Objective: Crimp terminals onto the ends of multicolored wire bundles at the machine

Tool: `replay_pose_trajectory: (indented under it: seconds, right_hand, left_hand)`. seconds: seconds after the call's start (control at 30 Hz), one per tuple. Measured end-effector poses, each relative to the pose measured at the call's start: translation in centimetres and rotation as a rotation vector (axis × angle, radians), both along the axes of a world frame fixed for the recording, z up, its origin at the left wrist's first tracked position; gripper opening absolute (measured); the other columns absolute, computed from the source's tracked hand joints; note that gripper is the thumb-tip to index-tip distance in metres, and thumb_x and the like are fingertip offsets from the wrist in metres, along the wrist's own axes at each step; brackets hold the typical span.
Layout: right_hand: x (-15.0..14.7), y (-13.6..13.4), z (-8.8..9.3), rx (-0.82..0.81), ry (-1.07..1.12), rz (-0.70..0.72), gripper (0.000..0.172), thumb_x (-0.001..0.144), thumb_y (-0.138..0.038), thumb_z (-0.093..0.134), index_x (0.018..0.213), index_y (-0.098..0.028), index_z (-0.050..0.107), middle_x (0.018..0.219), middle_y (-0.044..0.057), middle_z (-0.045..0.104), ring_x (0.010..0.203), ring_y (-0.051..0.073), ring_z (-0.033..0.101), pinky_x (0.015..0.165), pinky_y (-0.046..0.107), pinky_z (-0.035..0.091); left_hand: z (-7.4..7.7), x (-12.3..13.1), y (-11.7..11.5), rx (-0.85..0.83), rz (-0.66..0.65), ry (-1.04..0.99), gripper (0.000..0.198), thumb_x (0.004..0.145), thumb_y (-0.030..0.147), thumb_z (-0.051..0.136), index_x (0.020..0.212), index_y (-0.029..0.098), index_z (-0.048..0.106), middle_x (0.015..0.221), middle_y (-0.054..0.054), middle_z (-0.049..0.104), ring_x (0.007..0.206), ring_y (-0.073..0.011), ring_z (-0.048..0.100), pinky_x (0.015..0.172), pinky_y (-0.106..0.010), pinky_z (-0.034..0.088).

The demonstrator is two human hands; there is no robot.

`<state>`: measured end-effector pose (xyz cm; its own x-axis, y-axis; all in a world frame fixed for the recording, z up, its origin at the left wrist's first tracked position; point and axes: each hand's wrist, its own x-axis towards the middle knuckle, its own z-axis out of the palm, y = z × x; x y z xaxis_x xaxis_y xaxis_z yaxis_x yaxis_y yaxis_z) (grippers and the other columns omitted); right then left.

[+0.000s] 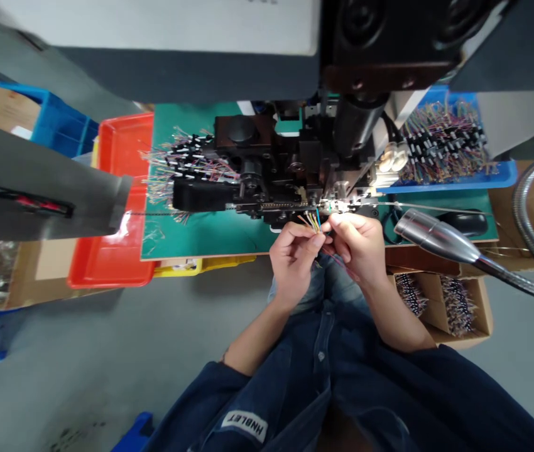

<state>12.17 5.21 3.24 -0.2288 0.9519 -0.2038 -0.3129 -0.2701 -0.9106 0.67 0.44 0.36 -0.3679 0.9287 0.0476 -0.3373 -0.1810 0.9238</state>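
Observation:
Both of my hands are close together at the front of a black metal machine (271,169), near its lit working point. My left hand (294,254) pinches a small bundle of thin coloured wires (313,221), whose ends fan out above the fingertips. One blue wire stands up towards the machine. My right hand (359,245) is closed, thumb against fingers, at the right side of the same bundle. More wires trail below between the hands. Which wire the right fingers grip is hidden.
Wire bundles (191,157) lie on the green bench (210,242), left of the machine. More fill a blue tray (455,185) at right. A flexible lamp (436,235) reaches in from the right. A red tray (111,263) and a cardboard box (479,333) flank the bench.

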Motion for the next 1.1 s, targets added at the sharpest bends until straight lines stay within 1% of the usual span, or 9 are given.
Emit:
replay_pose_trajectory:
  seconds: [0.17, 0.27, 0.47, 0.57, 0.63, 0.7, 0.8, 0.93, 1.1]
  right_hand:
    - [-0.1, 0.1, 0.0, 0.0, -0.001, -0.014, 0.034, 0.098, -0.052, 0.084, 0.082, -0.022, 0.085, 0.041, -0.008, 0.044, 0.042, 0.01, 0.043, 0.051, 0.026, 0.048]
    - [-0.1, 0.1, 0.0, -0.002, 0.024, -0.018, 0.033, 0.097, -0.052, 0.085, 0.082, -0.022, 0.085, 0.041, -0.009, 0.045, 0.042, 0.01, 0.043, 0.051, 0.025, 0.047]
    - [-0.2, 0.0, 0.2, -0.015, -0.018, -0.019, 0.037, 0.096, -0.056, 0.084, 0.081, -0.022, 0.085, 0.041, -0.008, 0.046, 0.042, 0.011, 0.045, 0.053, 0.027, 0.049]
    - [-0.1, 0.1, 0.6, 0.031, -0.04, -0.001, 0.037, 0.098, -0.055, 0.081, 0.081, -0.022, 0.086, 0.043, -0.006, 0.05, 0.043, 0.011, 0.047, 0.053, 0.027, 0.05]
    - [0.0, 0.1, 1.0, 0.088, -0.086, 0.009, 0.036, 0.097, -0.054, 0.082, 0.083, -0.022, 0.087, 0.044, -0.006, 0.051, 0.042, 0.011, 0.045, 0.049, 0.027, 0.047]
    - [0.1, 0.0, 1.3, 0.14, -0.152, 0.011, 0.032, 0.094, -0.053, 0.085, 0.088, -0.022, 0.088, 0.046, -0.006, 0.051, 0.041, 0.01, 0.041, 0.044, 0.026, 0.042]
    - [0.2, -0.1, 1.5, 0.171, -0.207, 0.013, 0.029, 0.094, -0.05, 0.086, 0.087, -0.021, 0.088, 0.046, -0.006, 0.051, 0.04, 0.009, 0.038, 0.041, 0.025, 0.037]
    - [0.3, -0.2, 1.0, 0.154, -0.155, 0.005, 0.032, 0.099, -0.048, 0.081, 0.083, -0.021, 0.087, 0.046, -0.006, 0.053, 0.039, 0.009, 0.04, 0.041, 0.024, 0.038]
    - [0.0, -0.2, 0.4, 0.054, -0.028, 0.008, 0.032, 0.101, -0.048, 0.081, 0.082, -0.022, 0.086, 0.042, -0.007, 0.05, 0.04, 0.01, 0.044, 0.048, 0.025, 0.046]
  left_hand:
    - [0.3, 0.0, 0.1, 0.009, 0.002, 0.015, 0.022, 0.099, 0.036, 0.087, 0.096, 0.023, 0.07, 0.088, 0.001, 0.078, 0.077, -0.0153, 0.081, 0.072, -0.028, 0.069]
    - [0.2, 0.0, 0.1, 0.032, 0.002, 0.0, 0.019, 0.099, 0.032, 0.086, 0.097, 0.023, 0.071, 0.089, 0.001, 0.078, 0.078, -0.0146, 0.081, 0.073, -0.027, 0.069]
    - [-0.2, -0.2, 0.2, 0.065, -0.008, -0.011, 0.015, 0.101, 0.029, 0.085, 0.098, 0.023, 0.072, 0.089, 0.001, 0.079, 0.078, -0.014, 0.082, 0.072, -0.025, 0.069]
    - [-0.2, -0.4, 0.1, 0.052, -0.012, -0.004, 0.013, 0.1, 0.029, 0.086, 0.099, 0.024, 0.073, 0.091, 0.001, 0.08, 0.077, -0.0134, 0.081, 0.072, -0.025, 0.068]
    - [-0.2, -0.5, 0.0, 0.033, -0.031, -0.002, 0.014, 0.1, 0.03, 0.086, 0.099, 0.024, 0.074, 0.089, 0.001, 0.08, 0.075, -0.014, 0.08, 0.07, -0.025, 0.068]
    - [-0.3, -0.7, -0.2, 0.016, -0.056, -0.004, 0.015, 0.099, 0.032, 0.087, 0.098, 0.023, 0.074, 0.088, 0.001, 0.079, 0.075, -0.0148, 0.08, 0.07, -0.027, 0.068]
    - [-0.6, -0.8, -0.3, 0.007, -0.069, -0.004, 0.017, 0.098, 0.032, 0.088, 0.096, 0.022, 0.074, 0.088, 0.001, 0.079, 0.072, -0.0139, 0.078, 0.068, -0.026, 0.067]
    - [-0.8, -0.7, -0.3, 0.006, -0.05, -0.001, 0.019, 0.098, 0.032, 0.087, 0.094, 0.022, 0.072, 0.084, 0.002, 0.077, 0.066, -0.0112, 0.075, 0.063, -0.022, 0.063]
    - [-0.8, -0.5, -0.2, 0.009, -0.033, -0.011, 0.02, 0.098, 0.032, 0.087, 0.093, 0.022, 0.071, 0.087, 0.002, 0.078, 0.069, -0.011, 0.077, 0.067, -0.022, 0.064]
